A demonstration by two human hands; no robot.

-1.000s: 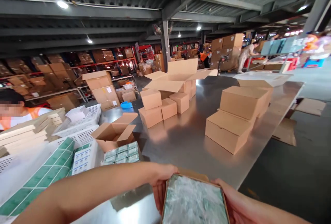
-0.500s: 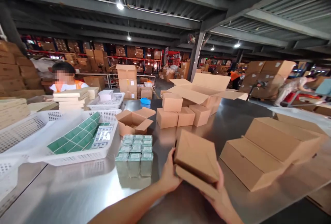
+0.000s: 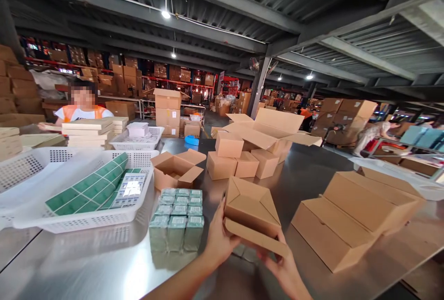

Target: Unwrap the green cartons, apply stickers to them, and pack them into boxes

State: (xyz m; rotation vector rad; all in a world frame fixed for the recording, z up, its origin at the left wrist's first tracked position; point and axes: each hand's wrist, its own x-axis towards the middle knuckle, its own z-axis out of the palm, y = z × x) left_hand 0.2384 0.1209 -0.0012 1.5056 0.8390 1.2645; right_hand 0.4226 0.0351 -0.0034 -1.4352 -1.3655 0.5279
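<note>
Both hands hold a small brown cardboard box (image 3: 250, 210) above the steel table (image 3: 104, 263), its closed flaps facing me. My left hand (image 3: 218, 240) grips its left side. My right hand (image 3: 282, 270) supports it from below at the right. Just left of the box stands a shrink-wrapped block of small green packs (image 3: 177, 221). An open small carton (image 3: 176, 170) sits behind that block.
A white perforated basket (image 3: 83, 219) with green-and-white packs is at the left. Closed small cartons (image 3: 236, 159) are stacked mid-table, larger flat boxes (image 3: 354, 217) lie at the right. A person in an orange vest (image 3: 81, 106) works behind stacked flat cartons (image 3: 90, 131) at far left.
A second ago the box was open near my chest, showing wrapped contents; now it is closed and held out over the table. The view has swung left.
</note>
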